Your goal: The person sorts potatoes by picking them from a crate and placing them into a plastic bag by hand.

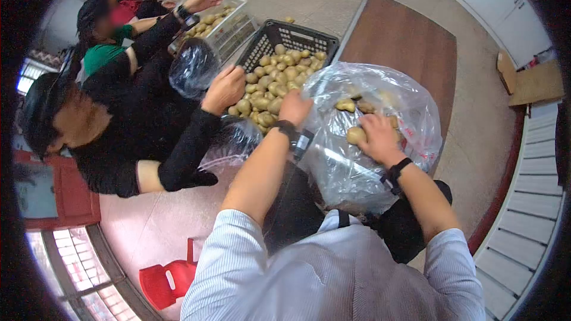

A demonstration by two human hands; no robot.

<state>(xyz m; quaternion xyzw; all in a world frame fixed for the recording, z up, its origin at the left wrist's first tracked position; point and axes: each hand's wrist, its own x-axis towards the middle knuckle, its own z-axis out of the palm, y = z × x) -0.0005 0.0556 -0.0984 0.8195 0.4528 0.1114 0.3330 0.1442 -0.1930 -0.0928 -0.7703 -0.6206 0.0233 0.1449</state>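
Note:
A clear plastic bag (339,169) lies wide open in front of me with several potatoes (345,104) inside. My right hand (380,137) reaches into it, fingers spread over a potato (356,136) and touching it. At the near right corner of a black crate (306,38) full of potatoes, beside the bag's left edge, is my left hand (294,108). Its fingers point down and are blurred, so whether it holds anything cannot be made out.
A co-worker in black at the left has a hand (225,89) over the crate's left side, near mine. Further back, another person reaches over a white crate (235,27) of potatoes. A brown board (404,41) lies beyond the bag; a red stool (169,279) stands lower left.

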